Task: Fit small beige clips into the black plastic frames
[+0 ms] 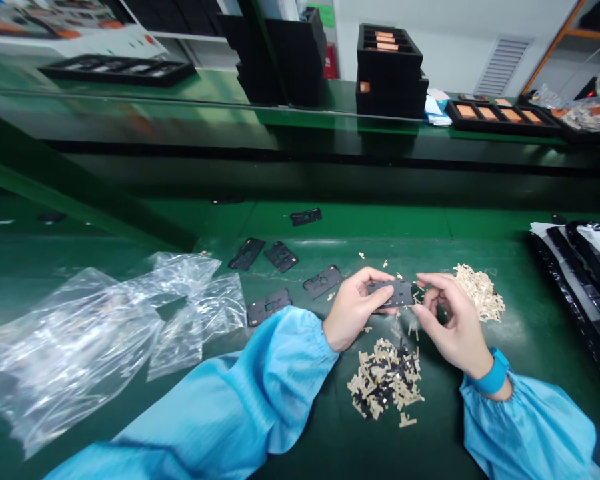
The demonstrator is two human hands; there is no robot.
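Note:
My left hand [357,303] is closed around a flat black plastic plate [397,292], its thumb lying across the top face. Small holes and pale dots mark the plate. At the plate's right end is my right hand [447,317], thumb and index fingertips apart at its two corners; whether they touch it I cannot tell. Just below the hands lies a loose pile of small beige and black pieces [386,379]. A second pile, of beige bits [480,291], sits right of my right hand. Similar black plates [323,281] lie to the left.
Crumpled clear plastic bags [105,340] cover the left of the green table. Black trays with white sheets [580,287] are stacked at the right edge. A shelf at the back bears stacked black boxes [391,73] and a tray of orange pieces [503,117]. A green post [80,180] slants at left.

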